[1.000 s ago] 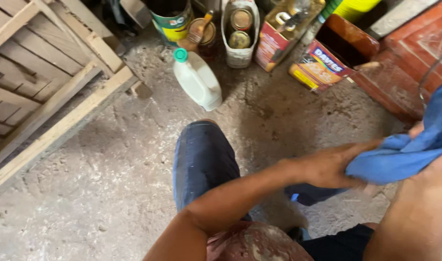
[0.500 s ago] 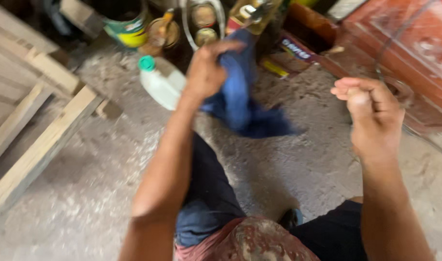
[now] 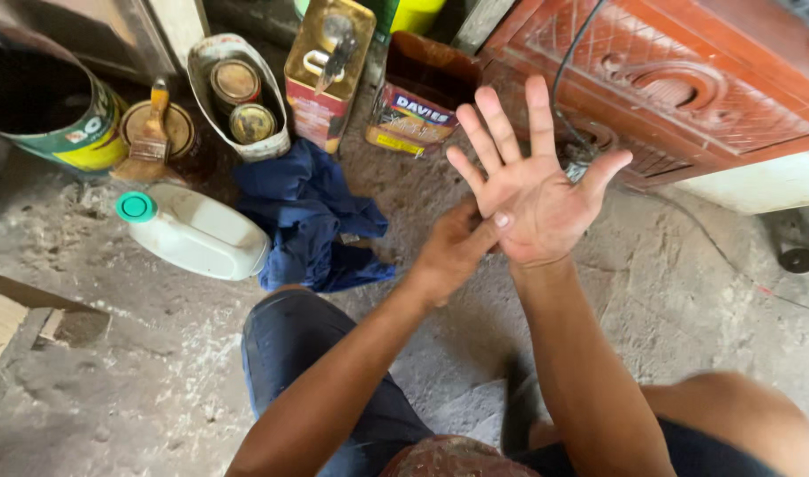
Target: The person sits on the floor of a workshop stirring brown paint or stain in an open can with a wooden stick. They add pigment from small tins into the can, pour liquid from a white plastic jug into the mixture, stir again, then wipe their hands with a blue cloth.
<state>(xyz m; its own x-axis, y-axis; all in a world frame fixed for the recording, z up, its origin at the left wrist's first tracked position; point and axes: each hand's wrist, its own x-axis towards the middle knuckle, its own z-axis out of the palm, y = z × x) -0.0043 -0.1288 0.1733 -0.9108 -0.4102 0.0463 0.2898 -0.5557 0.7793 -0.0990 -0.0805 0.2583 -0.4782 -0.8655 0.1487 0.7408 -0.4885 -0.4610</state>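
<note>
We see right hand (image 3: 535, 199) spread open, palm up toward camera, fingers (image 3: 491, 124) splayed, empty. Left hand (image 3: 453, 252) presses against its heel, thumb touching palm. Nearest thing: crumpled blue cloth (image 3: 311, 216) lying loose on the concrete floor (image 3: 139, 353), apart from both.

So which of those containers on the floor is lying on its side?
The white plastic jug with the teal cap, beside the blue cloth. The rectangular tin can and the big round paint can stand upright.
</note>
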